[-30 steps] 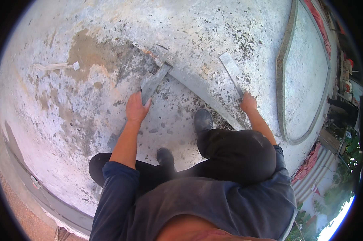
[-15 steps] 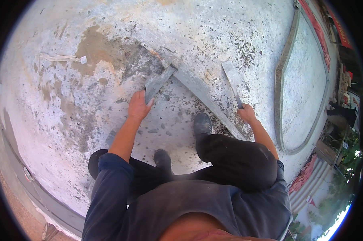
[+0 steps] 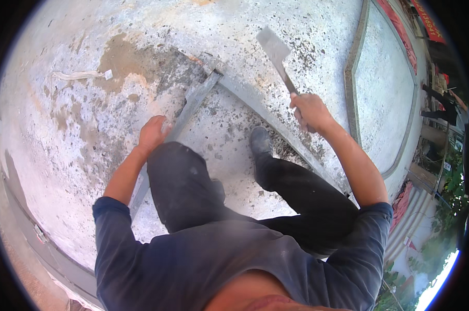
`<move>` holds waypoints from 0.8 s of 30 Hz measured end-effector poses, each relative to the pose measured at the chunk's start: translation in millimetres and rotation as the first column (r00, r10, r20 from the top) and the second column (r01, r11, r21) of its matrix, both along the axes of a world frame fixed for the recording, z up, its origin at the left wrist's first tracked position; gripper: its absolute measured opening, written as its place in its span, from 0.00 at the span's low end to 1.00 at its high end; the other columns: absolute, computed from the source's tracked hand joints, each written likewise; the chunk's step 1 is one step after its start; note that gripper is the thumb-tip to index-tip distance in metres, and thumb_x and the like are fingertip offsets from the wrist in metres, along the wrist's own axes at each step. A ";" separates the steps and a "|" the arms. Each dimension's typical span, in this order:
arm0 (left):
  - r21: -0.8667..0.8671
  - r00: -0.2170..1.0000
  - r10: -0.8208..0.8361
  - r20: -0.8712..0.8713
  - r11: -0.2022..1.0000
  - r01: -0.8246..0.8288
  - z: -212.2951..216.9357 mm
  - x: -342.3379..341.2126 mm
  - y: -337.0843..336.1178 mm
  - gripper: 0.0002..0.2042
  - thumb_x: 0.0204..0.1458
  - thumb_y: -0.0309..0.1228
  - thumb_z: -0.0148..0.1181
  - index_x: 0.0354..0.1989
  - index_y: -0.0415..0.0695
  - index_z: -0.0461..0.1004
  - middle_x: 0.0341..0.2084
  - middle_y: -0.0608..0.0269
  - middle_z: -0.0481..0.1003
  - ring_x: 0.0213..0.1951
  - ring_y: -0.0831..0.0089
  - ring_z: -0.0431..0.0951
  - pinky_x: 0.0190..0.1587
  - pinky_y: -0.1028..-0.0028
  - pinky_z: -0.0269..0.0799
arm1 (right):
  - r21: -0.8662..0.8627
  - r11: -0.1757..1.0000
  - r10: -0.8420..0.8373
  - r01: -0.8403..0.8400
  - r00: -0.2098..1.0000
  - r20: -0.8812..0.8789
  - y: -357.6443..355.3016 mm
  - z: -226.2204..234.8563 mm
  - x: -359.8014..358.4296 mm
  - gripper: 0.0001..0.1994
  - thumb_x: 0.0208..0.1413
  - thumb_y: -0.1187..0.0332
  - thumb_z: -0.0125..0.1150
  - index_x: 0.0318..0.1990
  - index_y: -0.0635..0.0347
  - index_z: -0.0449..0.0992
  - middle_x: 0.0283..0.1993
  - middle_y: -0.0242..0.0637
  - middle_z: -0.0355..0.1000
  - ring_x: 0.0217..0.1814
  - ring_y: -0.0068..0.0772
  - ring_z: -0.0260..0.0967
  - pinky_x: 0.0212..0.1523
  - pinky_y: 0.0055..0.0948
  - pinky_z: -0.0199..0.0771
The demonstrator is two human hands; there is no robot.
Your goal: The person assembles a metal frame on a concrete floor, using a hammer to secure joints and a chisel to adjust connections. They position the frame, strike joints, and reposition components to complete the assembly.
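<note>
My right hand [image 3: 311,111] grips the handle of a metal tool with a broad, flat, cleaver-like blade [image 3: 274,45], raised above the ground to the right. My left hand [image 3: 154,133] is closed at the edge of a long grey bar [image 3: 194,102], beside my left knee; its fingertips are partly hidden. This bar's far end meets a second grey bar [image 3: 265,116] at a corner. The second bar slants toward the lower right past my right boot [image 3: 261,141], and my leg covers part of it.
Pale, stained concrete [image 3: 213,31] strewn with dark crumbs surrounds the bars. A large grey frame [image 3: 351,83] lies at the right. A whitish strip [image 3: 81,75] is on the ground at the left. Farther right, another person [image 3: 442,106] in dark clothing is near corrugated sheeting [image 3: 413,220].
The bladed tool has swung up and away from me in my right hand. My left hand has moved back and left along the bar, and my left knee has come forward beside it.
</note>
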State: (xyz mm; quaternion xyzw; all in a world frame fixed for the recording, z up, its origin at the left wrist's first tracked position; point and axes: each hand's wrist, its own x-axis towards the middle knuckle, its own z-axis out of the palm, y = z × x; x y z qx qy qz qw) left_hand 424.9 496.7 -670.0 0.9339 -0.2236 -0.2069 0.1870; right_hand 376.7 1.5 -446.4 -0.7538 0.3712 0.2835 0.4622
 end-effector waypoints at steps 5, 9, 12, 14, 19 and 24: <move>-0.023 0.791 0.348 0.504 0.921 -0.390 -104.0 -98.0 87.3 0.21 0.61 0.43 0.61 0.54 0.38 0.75 0.54 0.47 0.77 0.58 0.48 0.74 0.61 0.55 0.70 | -0.305 0.950 0.067 0.072 0.904 0.421 38.6 50.7 27.4 0.24 0.65 0.48 0.59 0.28 0.62 0.74 0.18 0.29 0.64 0.17 0.20 0.60 0.19 0.27 0.60; -0.074 0.692 0.520 0.501 0.823 -0.564 -108.2 -117.0 74.3 0.22 0.60 0.44 0.61 0.54 0.37 0.75 0.54 0.47 0.77 0.58 0.49 0.75 0.60 0.54 0.70 | -0.123 0.966 -0.050 0.226 0.634 0.772 55.9 89.1 35.9 0.21 0.69 0.54 0.59 0.25 0.54 0.66 0.18 0.24 0.58 0.18 0.15 0.52 0.19 0.24 0.50; -0.016 0.680 0.505 0.532 0.809 -0.588 -112.0 -119.3 84.8 0.24 0.60 0.46 0.61 0.56 0.38 0.74 0.55 0.48 0.77 0.58 0.49 0.75 0.60 0.55 0.70 | 0.190 0.971 -0.237 0.145 0.475 0.847 91.4 119.0 49.3 0.21 0.72 0.56 0.50 0.25 0.53 0.59 0.20 0.25 0.51 0.19 0.18 0.47 0.20 0.24 0.48; -0.012 0.709 0.562 0.425 0.787 -0.617 -100.9 -111.0 71.4 0.25 0.60 0.47 0.61 0.57 0.38 0.73 0.56 0.48 0.76 0.60 0.50 0.74 0.62 0.55 0.68 | 0.313 0.947 -0.318 0.075 0.376 0.870 105.9 131.4 54.7 0.22 0.73 0.55 0.43 0.25 0.51 0.53 0.19 0.27 0.48 0.19 0.20 0.43 0.21 0.26 0.48; -0.009 0.703 0.643 0.304 0.740 -0.673 -73.5 -109.6 63.3 0.26 0.60 0.47 0.59 0.59 0.38 0.71 0.60 0.47 0.73 0.64 0.51 0.69 0.67 0.55 0.62 | 0.381 0.922 -0.371 -0.065 0.131 0.919 161.0 91.6 61.7 0.22 0.71 0.56 0.42 0.22 0.50 0.50 0.15 0.27 0.45 0.15 0.21 0.41 0.16 0.27 0.44; -0.049 0.679 0.639 0.362 0.740 -0.671 -74.0 -115.5 65.6 0.27 0.61 0.46 0.58 0.62 0.39 0.69 0.61 0.46 0.71 0.66 0.49 0.66 0.69 0.54 0.58 | 0.401 0.846 -0.532 0.351 0.524 0.665 196.4 -159.6 -5.3 0.20 0.69 0.60 0.45 0.20 0.48 0.59 0.15 0.29 0.55 0.15 0.26 0.50 0.15 0.33 0.50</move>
